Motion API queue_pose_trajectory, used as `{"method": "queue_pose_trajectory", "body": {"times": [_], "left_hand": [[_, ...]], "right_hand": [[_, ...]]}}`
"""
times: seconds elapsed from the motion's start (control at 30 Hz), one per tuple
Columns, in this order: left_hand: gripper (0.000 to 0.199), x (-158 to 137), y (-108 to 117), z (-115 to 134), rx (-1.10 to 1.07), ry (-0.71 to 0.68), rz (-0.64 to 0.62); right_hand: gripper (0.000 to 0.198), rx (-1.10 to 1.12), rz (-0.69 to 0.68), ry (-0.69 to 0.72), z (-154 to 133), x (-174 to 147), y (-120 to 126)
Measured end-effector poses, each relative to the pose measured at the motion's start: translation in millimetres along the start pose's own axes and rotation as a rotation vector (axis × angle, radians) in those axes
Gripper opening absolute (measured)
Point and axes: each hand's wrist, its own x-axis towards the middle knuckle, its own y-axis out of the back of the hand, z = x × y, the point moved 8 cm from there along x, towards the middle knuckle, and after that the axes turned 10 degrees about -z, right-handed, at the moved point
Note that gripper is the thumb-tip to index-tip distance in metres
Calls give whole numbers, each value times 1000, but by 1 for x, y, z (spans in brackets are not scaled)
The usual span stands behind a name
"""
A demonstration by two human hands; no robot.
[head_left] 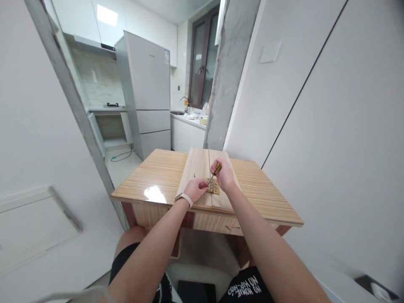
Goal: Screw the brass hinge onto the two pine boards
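Observation:
My right hand (pixel 223 174) is wrapped round the yellow-and-black handle of a screwdriver (pixel 217 168). Its shaft slants down and left toward a brass-coloured hinge (pixel 215 187). The hinge lies across the seam between two pale wooden boards, the left board (pixel 197 162) and the right board (pixel 223 156). At the hinge's left side, my left hand (pixel 196 189) is closed, its fingertips pinched by the screwdriver's tip; what they hold is hidden. A small dark screw (pixel 194 175) sits on the left board. A watch with a pale strap is on my left wrist.
The boards lie on a wooden desk (pixel 151 172) with a drawer handle (pixel 232 228) at its front. White wall panels (pixel 331 126) stand close on the right. Beyond the desk are a grey fridge (pixel 151 75), a sink counter (pixel 189 130) and a cable (pixel 121 156) on the floor.

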Motion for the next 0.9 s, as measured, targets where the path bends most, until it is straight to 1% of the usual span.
{"method": "queue_pose_trajectory", "body": {"times": [0.1,0.27,0.47,0.53,0.63,0.77,0.83,0.9], "left_hand": [[9,0,0,-1,3,2,2],[10,0,1,1,-3,-4,10],[10,0,1,2,11,-2,5],[10,0,1,1,15,1,4],[10,0,1,2,16,4,-3],[10,-1,1,3,20,4,-12],[10,-1,1,3,14,8,-13],[10,-1,0,2,5,10,-13]], "right_hand": [[39,32,-3,-19,2,2,1],[35,73,-45,-50,3,4,-3],[35,22,-97,-70,2,6,-9],[34,-60,-119,-78,-1,9,-8],[30,-271,-190,-43,-12,16,-6],[24,-569,-370,63,-33,25,-10],[22,-657,-439,77,-41,26,-14],[17,-703,-466,74,-49,27,-15]]}}
